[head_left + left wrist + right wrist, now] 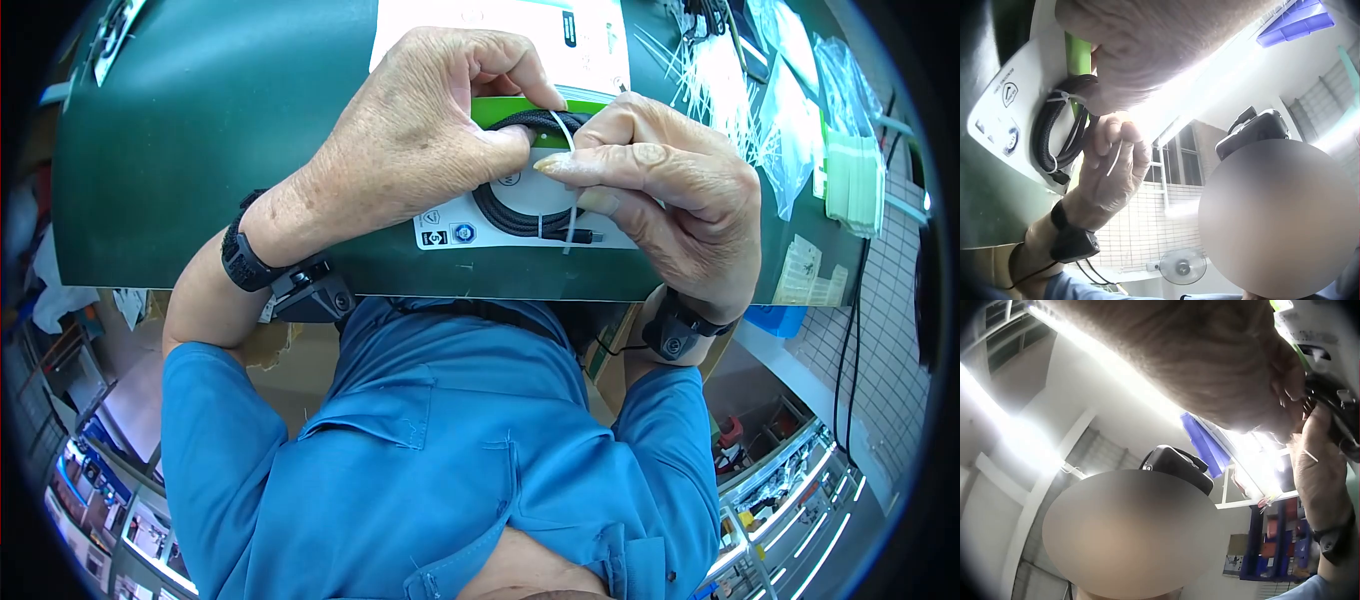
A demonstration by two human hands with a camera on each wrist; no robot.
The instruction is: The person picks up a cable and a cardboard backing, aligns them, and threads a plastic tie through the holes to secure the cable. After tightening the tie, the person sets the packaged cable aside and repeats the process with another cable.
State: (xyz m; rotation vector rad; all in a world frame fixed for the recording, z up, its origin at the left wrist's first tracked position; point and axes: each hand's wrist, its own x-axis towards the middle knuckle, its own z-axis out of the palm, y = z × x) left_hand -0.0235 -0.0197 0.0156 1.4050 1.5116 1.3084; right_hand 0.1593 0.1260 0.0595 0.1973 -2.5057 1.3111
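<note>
A coiled black cable [510,212] lies on a printed white card with a green band [500,105]. A thin white cable tie [571,215] crosses the coil, and another tie binds it lower down near its plug [585,237]. My right hand [685,185] pinches the crossing tie between thumb and forefinger. At the coil's upper side, my left hand [420,125] curls its thumb and forefinger about the cable, the forefinger tip right by the tie's upper part. In the left wrist view, a tie end [1114,157] sticks out from the right fingers.
Printed white cards [500,15] lie behind the hands on the green table [200,130]. Many loose white cable ties [715,85] spread at the back right, beside plastic bags [790,150] and a stack of pale green cards [853,185]. The table's front edge runs close by the body.
</note>
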